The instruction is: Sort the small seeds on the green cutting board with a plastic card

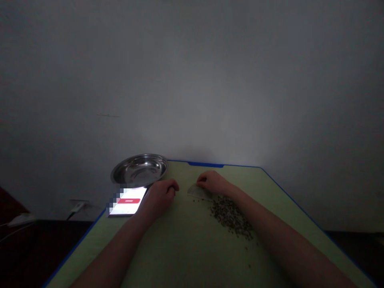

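My right hand (214,183) is closed, with its fingertips pinched on the edge of a thin, pale, see-through pouch or sheet (198,193) lying on the table. Just below that wrist spreads a pile of small dark seeds or grains (229,216), partly covered by my right forearm. A few loose bits lie near the pale piece. On the other side, my left hand (162,195) rests on the tabletop with its fingers curled in. Whatever those fingers hold, if anything, is hidden. It lies beside a lit phone or tablet (129,201).
A shiny metal basin (141,170) stands at the table's back left corner, behind the lit screen. The pale green table (192,248) has blue edging and meets a grey wall (192,80). A plug with a cable (78,207) is at the wall on the left.
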The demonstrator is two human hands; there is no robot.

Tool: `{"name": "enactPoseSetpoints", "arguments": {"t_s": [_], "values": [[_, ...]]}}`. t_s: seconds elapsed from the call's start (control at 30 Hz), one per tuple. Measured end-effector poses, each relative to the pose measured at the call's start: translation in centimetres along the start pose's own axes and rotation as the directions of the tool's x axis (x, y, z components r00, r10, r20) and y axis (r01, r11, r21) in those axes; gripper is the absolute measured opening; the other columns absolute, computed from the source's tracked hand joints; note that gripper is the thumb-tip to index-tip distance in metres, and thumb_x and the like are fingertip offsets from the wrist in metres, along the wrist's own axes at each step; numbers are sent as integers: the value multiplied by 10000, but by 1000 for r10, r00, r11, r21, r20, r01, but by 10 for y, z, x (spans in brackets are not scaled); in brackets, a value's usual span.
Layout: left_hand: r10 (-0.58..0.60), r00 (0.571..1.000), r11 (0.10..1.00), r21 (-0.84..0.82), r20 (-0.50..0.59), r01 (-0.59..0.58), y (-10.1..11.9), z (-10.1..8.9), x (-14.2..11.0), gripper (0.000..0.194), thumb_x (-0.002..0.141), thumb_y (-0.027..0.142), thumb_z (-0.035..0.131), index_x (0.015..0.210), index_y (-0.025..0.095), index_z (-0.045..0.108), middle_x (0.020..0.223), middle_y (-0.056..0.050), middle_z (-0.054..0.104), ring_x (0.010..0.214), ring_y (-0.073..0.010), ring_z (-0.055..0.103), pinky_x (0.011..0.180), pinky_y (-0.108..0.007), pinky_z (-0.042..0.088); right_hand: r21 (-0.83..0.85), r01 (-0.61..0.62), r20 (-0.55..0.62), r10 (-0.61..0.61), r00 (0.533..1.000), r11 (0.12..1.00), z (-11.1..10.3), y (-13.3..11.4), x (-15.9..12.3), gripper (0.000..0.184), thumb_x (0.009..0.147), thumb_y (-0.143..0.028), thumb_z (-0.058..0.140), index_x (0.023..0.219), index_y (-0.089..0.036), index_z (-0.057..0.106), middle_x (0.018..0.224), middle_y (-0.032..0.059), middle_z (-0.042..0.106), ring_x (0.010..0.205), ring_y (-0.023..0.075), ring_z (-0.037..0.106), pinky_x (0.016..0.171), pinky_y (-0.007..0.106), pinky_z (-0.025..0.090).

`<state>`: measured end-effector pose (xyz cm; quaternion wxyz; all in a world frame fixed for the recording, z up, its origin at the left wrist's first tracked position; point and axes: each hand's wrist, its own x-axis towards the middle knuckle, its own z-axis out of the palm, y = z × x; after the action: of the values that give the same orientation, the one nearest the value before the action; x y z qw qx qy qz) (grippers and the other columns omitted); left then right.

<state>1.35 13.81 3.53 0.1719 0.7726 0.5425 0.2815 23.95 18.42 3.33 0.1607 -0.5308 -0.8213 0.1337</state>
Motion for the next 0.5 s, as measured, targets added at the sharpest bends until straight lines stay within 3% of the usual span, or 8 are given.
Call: {"name": "enactPoseSetpoints", "arguments": {"t_s": [0.23, 0.5], "values": [[30, 1000, 999, 36, -8, -30, 3, -3, 0, 281, 773, 169, 392, 799, 192, 671, 797, -38, 682, 747, -168, 614, 672, -275, 423, 84, 121, 93, -128, 987, 989, 3, -30, -10, 171, 803, -245, 635, 900, -175, 758, 862, 57, 748, 766, 154, 651, 687, 230, 448], [42, 999, 997, 58, 10, -43, 4, -1, 1, 293, 754, 178, 387, 799, 191, 676, 763, -37, 676, 740, -172, 604, 684, -283, 424, 164, 248, 221, -280, 934, 955, 0, -61, -35, 169, 796, -233, 638, 900, -180, 761, 800, 18, 743, 657, 112, 615, 601, 195, 405]]}}
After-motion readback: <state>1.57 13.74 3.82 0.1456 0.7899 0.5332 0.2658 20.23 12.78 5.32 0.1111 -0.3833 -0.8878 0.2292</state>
